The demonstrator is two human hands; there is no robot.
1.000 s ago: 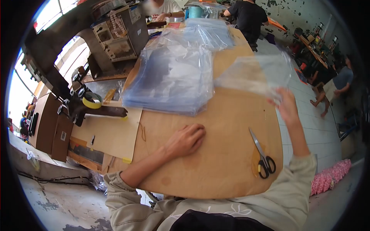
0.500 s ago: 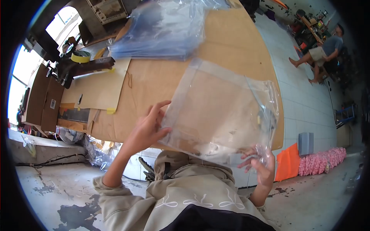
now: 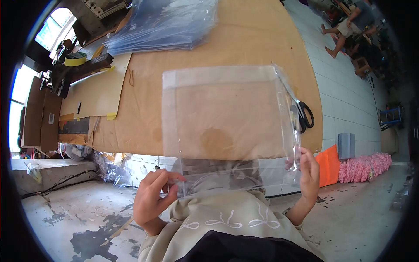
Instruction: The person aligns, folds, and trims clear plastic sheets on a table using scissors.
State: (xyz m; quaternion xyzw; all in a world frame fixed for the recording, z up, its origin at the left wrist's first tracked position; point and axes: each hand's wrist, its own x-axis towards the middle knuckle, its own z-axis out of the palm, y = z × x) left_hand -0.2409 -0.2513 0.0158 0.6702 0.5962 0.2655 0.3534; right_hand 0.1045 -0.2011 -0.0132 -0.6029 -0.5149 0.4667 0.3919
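Note:
A clear plastic bag [image 3: 227, 122] with paler bands along its edges spans the brown-covered table's front edge and my lap. At its lower right corner, my right hand [image 3: 307, 174] grips the side edge between thumb and fingers. My left hand [image 3: 156, 194] is curled at the lower left corner, with thumb and index finger closed on the film. Scissors with black handles [image 3: 304, 115] lie just right of the bag, their blades along its right edge. Farther back is a pile of bluish clear plastic sheets [image 3: 163, 26].
A dark metal device [image 3: 83, 72] with a yellow tape roll [image 3: 75, 59] stands at the left beside a cardboard box [image 3: 37, 113]. Right of the table are an orange sheet [image 3: 327, 166] and a pink bundle [image 3: 364, 168] on the floor. A person [image 3: 349, 26] sits far right.
The bag has turned squarer to me and come nearer my body, uncovering the scissors' handles. My left hand has moved down from the bag's left side to its lower corner and closed.

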